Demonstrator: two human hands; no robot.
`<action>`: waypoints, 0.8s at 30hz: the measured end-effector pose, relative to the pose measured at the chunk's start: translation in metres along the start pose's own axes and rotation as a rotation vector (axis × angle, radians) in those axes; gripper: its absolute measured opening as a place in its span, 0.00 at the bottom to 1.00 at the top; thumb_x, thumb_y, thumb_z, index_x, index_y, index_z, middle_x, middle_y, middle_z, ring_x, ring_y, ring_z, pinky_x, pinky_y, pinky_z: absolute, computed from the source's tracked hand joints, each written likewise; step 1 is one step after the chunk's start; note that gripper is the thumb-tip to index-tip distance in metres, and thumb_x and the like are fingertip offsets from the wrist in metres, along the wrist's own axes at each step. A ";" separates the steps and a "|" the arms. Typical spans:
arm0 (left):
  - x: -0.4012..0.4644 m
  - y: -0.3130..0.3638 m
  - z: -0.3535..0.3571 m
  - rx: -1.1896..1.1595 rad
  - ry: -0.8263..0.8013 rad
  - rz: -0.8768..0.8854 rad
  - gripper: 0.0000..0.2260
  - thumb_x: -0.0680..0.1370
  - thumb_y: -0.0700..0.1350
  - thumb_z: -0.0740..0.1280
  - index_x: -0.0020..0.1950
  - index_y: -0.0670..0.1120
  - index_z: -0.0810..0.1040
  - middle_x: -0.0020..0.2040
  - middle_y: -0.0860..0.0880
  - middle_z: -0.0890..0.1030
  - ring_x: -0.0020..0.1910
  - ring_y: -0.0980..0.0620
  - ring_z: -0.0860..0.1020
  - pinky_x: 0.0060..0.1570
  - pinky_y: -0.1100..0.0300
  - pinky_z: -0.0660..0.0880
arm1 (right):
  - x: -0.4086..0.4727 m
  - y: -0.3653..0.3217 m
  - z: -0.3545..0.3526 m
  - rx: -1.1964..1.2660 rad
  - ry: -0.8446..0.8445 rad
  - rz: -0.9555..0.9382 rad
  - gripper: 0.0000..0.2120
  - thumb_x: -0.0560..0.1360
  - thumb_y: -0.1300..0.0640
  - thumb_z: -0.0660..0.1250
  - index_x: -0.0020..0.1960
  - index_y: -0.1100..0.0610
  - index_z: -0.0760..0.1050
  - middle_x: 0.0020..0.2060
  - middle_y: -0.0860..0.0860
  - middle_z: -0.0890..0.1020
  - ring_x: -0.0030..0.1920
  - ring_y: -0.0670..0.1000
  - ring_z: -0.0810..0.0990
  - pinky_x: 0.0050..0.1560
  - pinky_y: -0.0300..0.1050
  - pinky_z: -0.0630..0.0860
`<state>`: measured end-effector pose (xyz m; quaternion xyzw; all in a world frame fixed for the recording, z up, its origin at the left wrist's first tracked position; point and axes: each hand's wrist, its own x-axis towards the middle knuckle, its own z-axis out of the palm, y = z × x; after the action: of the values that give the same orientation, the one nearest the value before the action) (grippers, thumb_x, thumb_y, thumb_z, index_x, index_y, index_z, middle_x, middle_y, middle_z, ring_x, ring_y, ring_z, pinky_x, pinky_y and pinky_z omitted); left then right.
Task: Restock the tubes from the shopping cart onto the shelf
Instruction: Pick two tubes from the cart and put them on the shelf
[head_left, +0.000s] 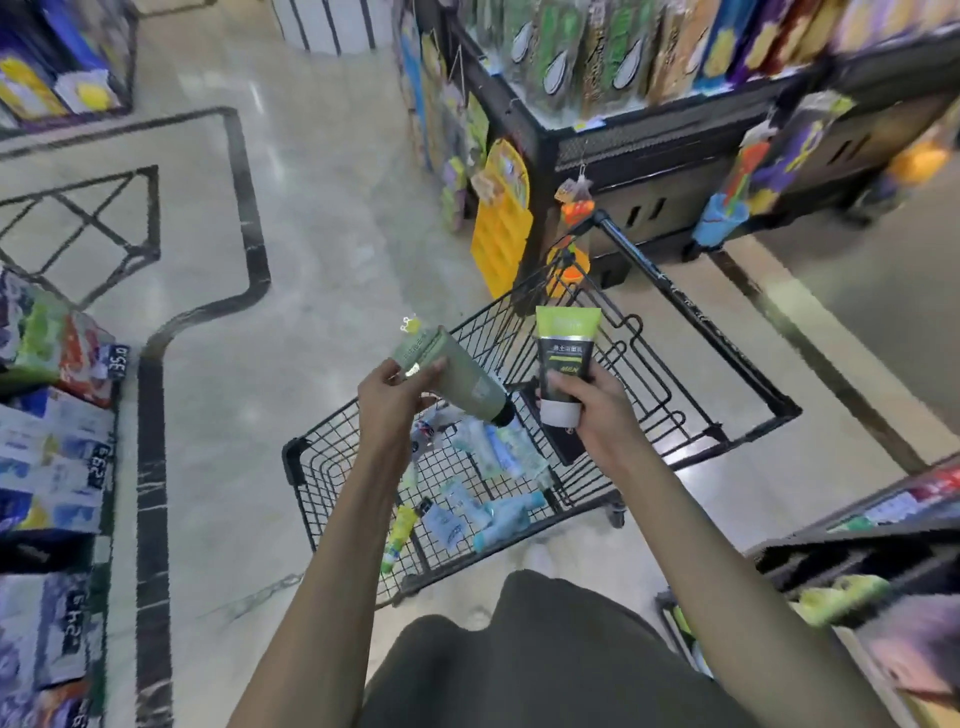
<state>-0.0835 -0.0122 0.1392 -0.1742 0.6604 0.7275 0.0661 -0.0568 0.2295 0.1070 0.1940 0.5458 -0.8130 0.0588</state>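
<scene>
My left hand (395, 395) grips a pale green tube (457, 376), held slantwise with its dark cap pointing down to the right over the cart. My right hand (592, 402) holds a black and lime green tube (563, 353) upright, white cap at the bottom. Both hands hover above the black wire shopping cart (685, 374). On the cart floor lie several more tubes (493, 514), mostly light blue and white, plus a yellow-green one (400, 535). A shelf (883, 525) with products sits at the right edge, close to my right arm.
A black display rack (649, 150) with hanging goods stands beyond the cart. Stacked tissue packs (52, 457) with price tags line the left. A glossy tiled floor (322, 249) stretches ahead. Another person's head (914, 644) shows at lower right.
</scene>
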 end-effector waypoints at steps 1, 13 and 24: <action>-0.003 0.002 0.002 -0.049 -0.027 -0.012 0.15 0.73 0.43 0.78 0.58 0.41 0.83 0.51 0.47 0.87 0.49 0.48 0.85 0.44 0.57 0.81 | -0.011 0.001 0.000 0.031 0.027 -0.009 0.16 0.77 0.65 0.71 0.64 0.60 0.79 0.53 0.57 0.84 0.53 0.57 0.81 0.58 0.59 0.76; -0.091 -0.031 0.061 -0.001 -0.465 -0.113 0.15 0.82 0.54 0.67 0.65 0.48 0.76 0.56 0.40 0.84 0.51 0.38 0.85 0.50 0.40 0.83 | -0.179 0.040 -0.049 0.300 0.424 -0.145 0.24 0.68 0.62 0.78 0.63 0.62 0.79 0.50 0.58 0.84 0.49 0.60 0.80 0.49 0.56 0.77; -0.259 -0.089 0.145 0.174 -1.000 -0.252 0.14 0.83 0.56 0.65 0.59 0.46 0.75 0.42 0.39 0.82 0.35 0.40 0.83 0.43 0.42 0.82 | -0.383 0.083 -0.122 0.507 0.780 -0.369 0.11 0.72 0.65 0.72 0.55 0.61 0.81 0.47 0.59 0.85 0.43 0.58 0.83 0.41 0.49 0.82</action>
<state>0.1630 0.1759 0.1538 0.1225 0.5800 0.6505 0.4748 0.3510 0.2633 0.1400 0.3920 0.3373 -0.7839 -0.3435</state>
